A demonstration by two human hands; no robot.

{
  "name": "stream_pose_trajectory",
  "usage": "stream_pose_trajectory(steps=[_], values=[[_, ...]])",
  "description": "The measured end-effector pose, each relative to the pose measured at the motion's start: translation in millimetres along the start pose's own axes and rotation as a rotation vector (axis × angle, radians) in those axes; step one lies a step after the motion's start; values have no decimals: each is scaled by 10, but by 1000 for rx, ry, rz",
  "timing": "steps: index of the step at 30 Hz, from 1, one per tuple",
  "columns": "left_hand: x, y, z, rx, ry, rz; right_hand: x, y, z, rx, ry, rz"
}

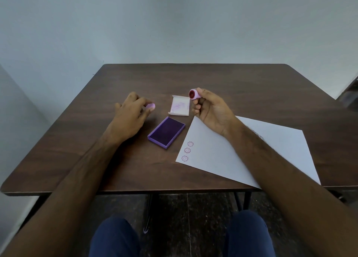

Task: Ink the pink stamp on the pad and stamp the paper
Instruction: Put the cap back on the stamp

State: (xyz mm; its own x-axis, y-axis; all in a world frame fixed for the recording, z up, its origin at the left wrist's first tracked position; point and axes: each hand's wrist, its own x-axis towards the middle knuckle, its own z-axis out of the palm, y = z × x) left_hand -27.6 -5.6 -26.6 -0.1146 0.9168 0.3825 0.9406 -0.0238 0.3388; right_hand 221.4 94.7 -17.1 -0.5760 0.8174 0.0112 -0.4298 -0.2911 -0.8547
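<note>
My right hand [211,111] holds the pink stamp [195,94] above the table, its dark red face turned to the left. My left hand [129,114] pinches a small pink cap [150,106] just above the tabletop, left of the pad. The open purple ink pad [166,132] lies between my hands, its dark ink surface facing up. Its white lid [180,105] lies behind it, inside up. The white paper [242,152] lies at the right under my right forearm. Three purple flower-face prints [187,150] run along its left corner.
The brown wooden table [213,78] stands against a pale wall. Its front edge is close to my knees in dark blue trousers. A dark tiled floor shows beneath.
</note>
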Motion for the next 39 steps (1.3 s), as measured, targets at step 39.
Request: stream_pose_trajectory(steps=[39], values=[[345,707,188,-700,213,150,-9,-46,47,-454,-31,-243]])
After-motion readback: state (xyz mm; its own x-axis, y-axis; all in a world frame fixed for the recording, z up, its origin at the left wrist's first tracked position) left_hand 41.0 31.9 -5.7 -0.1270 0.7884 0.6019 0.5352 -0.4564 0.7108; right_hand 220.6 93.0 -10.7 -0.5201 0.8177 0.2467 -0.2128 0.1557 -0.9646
